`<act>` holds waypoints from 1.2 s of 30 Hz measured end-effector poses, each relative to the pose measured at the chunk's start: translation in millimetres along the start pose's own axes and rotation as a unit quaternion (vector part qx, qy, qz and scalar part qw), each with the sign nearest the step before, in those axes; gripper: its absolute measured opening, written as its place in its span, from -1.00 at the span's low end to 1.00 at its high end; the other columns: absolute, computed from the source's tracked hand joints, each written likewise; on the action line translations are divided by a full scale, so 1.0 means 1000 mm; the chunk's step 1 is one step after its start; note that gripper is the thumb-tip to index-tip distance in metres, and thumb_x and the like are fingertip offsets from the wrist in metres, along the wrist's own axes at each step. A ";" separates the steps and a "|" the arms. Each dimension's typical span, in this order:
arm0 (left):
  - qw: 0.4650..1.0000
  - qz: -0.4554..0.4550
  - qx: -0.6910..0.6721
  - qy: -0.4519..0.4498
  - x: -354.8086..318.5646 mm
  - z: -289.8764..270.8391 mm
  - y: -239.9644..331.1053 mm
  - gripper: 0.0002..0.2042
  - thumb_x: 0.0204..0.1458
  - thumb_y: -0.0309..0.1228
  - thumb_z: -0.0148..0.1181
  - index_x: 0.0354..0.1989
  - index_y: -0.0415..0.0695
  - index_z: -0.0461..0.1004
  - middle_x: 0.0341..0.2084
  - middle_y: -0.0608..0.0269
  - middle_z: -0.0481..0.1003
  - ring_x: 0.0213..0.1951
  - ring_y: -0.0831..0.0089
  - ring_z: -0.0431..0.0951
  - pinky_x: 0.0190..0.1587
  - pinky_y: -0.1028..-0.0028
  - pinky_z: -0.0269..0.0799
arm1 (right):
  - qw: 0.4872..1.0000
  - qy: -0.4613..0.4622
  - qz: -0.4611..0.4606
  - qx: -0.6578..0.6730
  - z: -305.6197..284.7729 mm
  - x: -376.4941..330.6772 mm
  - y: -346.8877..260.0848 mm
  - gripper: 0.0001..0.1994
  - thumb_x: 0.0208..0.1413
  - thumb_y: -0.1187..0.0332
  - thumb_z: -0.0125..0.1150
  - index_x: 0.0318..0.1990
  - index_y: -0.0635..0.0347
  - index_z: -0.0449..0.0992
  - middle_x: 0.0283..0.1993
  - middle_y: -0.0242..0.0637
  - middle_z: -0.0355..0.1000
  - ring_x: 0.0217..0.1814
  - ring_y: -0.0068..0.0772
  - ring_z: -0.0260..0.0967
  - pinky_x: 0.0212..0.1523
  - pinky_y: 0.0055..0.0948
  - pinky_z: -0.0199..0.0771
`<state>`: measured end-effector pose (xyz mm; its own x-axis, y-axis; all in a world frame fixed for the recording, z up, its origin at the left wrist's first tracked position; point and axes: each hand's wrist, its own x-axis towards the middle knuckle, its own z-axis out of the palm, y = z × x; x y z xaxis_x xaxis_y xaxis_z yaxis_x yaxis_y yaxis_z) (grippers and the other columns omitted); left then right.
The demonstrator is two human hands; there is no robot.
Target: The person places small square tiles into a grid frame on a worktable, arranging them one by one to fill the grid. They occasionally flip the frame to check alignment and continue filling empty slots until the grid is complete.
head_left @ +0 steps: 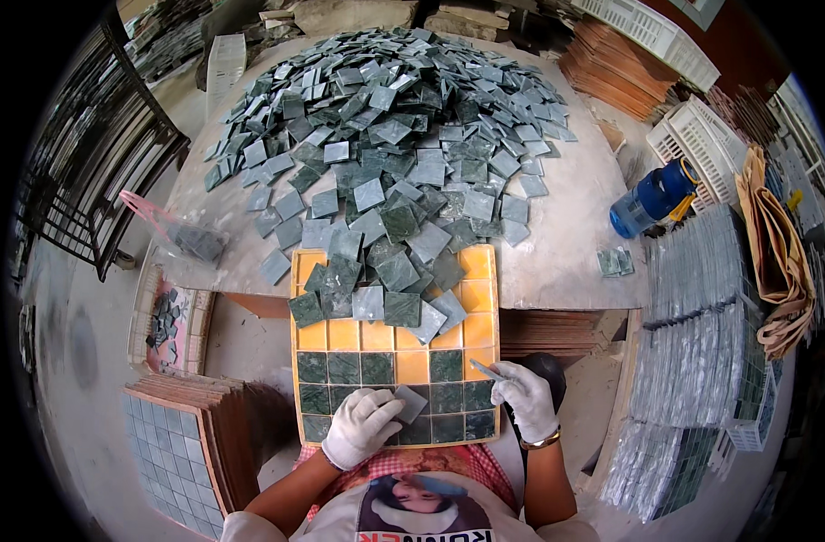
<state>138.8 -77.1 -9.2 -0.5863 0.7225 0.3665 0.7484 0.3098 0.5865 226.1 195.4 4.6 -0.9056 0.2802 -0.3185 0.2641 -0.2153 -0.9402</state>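
Observation:
My left hand [362,426], in a white glove, is closed on a grey square stone tile [412,403] held low over the tray. My right hand [526,400], also gloved, pinches another thin tile [485,369], tilted nearly edge-on at the tray's right edge. Between and under them lies a yellow gridded tray [340,335], its near rows set with dark green tiles [447,365]. In the third row from me, yellow cells show in the fourth column and at the right end. Loose tiles [401,308] spill over the tray's far half.
A large heap of grey-green tiles [376,108] covers the table [566,262] beyond. A blue bottle [652,200] stands at right, near stacked tile sheets [683,352]. Tile-faced boards [173,452] stand at left, below a basket of fragments [166,325]. A clear bag [191,239] lies on the table's left edge.

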 end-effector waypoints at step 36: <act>0.984 -0.118 0.029 -0.133 0.058 -0.012 -0.024 -0.58 -0.18 -0.38 0.32 -0.08 -0.16 0.44 -0.16 0.12 0.38 -0.20 0.10 0.48 -0.18 0.25 0.45 | 0.809 -0.078 -0.320 -0.487 -0.008 0.041 -0.013 -0.66 -0.27 0.42 0.41 -0.23 0.16 0.53 -0.15 -0.23 0.40 -0.11 -0.18 0.38 -0.11 -0.30 0.44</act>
<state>82.9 -50.2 6.8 -0.6496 0.7600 0.0192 0.6226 0.5173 0.5872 188.1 217.6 3.1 -0.9709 -0.0957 0.2194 -0.2086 0.7877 -0.5797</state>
